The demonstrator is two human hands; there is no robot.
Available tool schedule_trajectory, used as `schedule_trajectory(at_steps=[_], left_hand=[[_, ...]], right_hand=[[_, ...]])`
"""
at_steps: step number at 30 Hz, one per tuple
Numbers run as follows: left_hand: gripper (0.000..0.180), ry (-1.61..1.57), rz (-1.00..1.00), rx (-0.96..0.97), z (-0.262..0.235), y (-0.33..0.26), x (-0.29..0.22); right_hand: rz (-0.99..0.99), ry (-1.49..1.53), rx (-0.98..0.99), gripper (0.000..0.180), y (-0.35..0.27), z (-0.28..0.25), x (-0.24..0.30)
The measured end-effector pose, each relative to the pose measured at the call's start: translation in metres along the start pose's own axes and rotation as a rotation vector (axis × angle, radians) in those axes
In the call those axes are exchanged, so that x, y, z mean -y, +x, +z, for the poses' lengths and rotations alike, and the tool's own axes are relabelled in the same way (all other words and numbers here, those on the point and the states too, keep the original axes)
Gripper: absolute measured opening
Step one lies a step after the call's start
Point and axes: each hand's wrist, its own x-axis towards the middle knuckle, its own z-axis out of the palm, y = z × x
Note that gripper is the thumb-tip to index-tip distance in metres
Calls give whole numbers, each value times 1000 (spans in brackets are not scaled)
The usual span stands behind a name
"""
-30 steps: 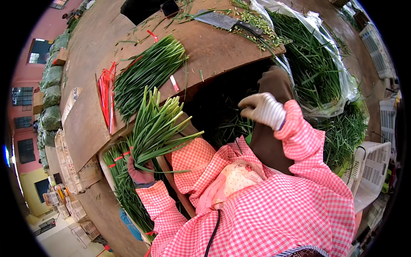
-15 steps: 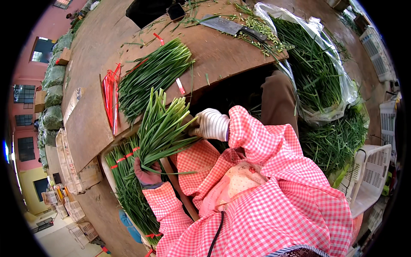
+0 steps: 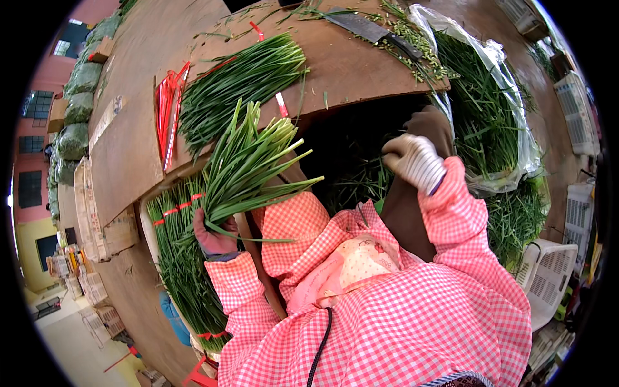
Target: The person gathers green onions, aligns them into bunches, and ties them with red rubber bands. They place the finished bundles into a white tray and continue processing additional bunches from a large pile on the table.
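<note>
Nearest: your checked apron (image 3: 387, 322), with the bunch of green stalks (image 3: 248, 168) raised just left of your lap, pale ends pointing up and away. Your left hand (image 3: 216, 235) closes round its lower, leafy part. Your right hand (image 3: 412, 161) hangs over the right knee, well apart from the bunch, fingers curled and blurred; cannot tell whether it pinches anything. Below the bunch, a tub (image 3: 146, 222) holds greens bound with red ties (image 3: 182, 206).

Handling notes (judgement): keep the left grip firm enough that the sheaf does not slip, yet light, since leaves probably bruise easily. Fan the stalks a little so stray ones show. Pull singly with the right hand, drawing along the stalk; a sideways tug may snap it. Several stalks jut out to the right, so attend to those first and keep the pale ends level.

Change: half a second ago your right hand was at the bunch; now it is away over the knee. Your left hold is unchanged.

Farther: on the surface (image 3: 129, 174), a larger pile of stalks (image 3: 242, 87) beside red strips (image 3: 169, 116). Beyond, a knife (image 3: 364, 27) lies near chopped bits.
</note>
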Motion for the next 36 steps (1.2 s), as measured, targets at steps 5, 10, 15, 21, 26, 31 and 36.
schedule_trajectory(at_steps=[5, 10, 15, 21, 26, 31, 36], left_hand=[[31, 57, 47, -97, 15, -6, 3], [36, -39, -1, 38, 1, -2, 3], [37, -63, -48, 83, 13, -8, 7], [36, -62, -43, 5, -24, 10, 1], [31, -29, -56, -110, -37, 18, 0], [32, 52, -17, -171, -42, 24, -6], [35, 93, -57, -161, -30, 23, -4]], right_hand=[[-234, 190, 616, 37, -10, 55, 133], [-444, 129, 631, 26, -14, 103, 168], [-303, 148, 469, 18, -12, 73, 134], [52, -261, 165, 19, -15, 0, 6], [162, -211, 390, 31, -7, -15, 5], [50, 195, 245, 32, 29, 19, 35], [-174, 640, 28, 36, 80, 58, 88]])
